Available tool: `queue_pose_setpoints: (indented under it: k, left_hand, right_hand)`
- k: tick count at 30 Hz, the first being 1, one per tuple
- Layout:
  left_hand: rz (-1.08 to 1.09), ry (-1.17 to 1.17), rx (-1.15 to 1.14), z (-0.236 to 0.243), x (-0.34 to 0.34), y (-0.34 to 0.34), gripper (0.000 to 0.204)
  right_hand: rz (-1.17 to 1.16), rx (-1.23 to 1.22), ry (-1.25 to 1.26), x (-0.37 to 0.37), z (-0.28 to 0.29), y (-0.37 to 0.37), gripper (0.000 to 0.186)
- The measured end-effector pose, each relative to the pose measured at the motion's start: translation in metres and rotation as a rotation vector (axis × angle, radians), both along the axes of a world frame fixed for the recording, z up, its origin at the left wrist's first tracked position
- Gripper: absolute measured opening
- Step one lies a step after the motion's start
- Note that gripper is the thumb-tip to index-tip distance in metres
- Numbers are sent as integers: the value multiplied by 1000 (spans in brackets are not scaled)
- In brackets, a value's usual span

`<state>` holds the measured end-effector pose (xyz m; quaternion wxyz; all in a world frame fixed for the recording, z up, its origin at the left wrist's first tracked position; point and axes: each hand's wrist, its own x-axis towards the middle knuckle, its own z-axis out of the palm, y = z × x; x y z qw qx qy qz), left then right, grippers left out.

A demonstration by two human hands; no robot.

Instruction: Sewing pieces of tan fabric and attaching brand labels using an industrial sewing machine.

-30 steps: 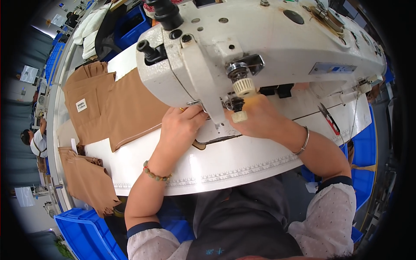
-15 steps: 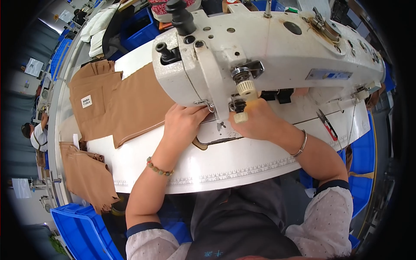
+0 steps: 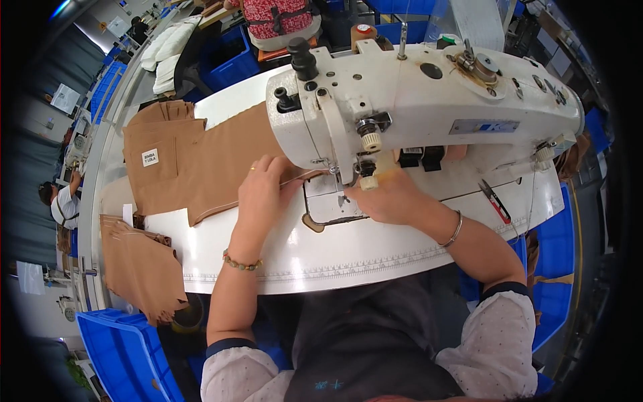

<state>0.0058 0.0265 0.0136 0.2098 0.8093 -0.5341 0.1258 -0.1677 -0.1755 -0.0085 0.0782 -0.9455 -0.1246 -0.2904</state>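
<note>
A white industrial sewing machine point(image 3: 420, 104) stands over a white table point(image 3: 261, 275). My left hand point(image 3: 261, 194) is closed on the stitched edge of a large brown fabric piece point(image 3: 231, 151), left of the needle area. My right hand point(image 3: 385, 197) has its fingers curled beside the presser foot; their tips and anything they hold are hidden. Thread snips point(image 3: 494, 201) with a red handle lie right of it. A second brown pile point(image 3: 140, 268) hangs over the table's left edge.
Blue bins point(image 3: 117, 352) stand at lower left, with more on the right point(image 3: 549, 315) and behind point(image 3: 228, 60). White fabric stacks point(image 3: 164, 53) lie at the back left. A co-worker point(image 3: 63, 201) is at a machine on the far left. A red patterned backpack point(image 3: 274, 17) sits behind.
The view has shifted, showing more beyond the machine. My left hand has moved left from the needle area along the fabric; my right hand stays by the needle.
</note>
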Motion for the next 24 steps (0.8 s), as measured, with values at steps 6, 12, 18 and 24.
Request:
queue_pose_setpoints:
  k: [6, 12, 18, 24]
  left_hand:
    - [213, 252, 155, 13, 0, 42, 25]
    - [197, 106, -130, 77, -40, 84, 24]
    - [259, -203, -419, 137, -82, 126, 27]
    - [306, -5, -336, 105, -42, 171, 25]
  right_hand:
    - [82, 5, 174, -15, -5, 23, 24]
    - [10, 323, 306, -38, 26, 82, 47]
    - [-96, 852, 171, -35, 44, 121, 85]
    - [42, 407, 101, -83, 56, 106, 44]
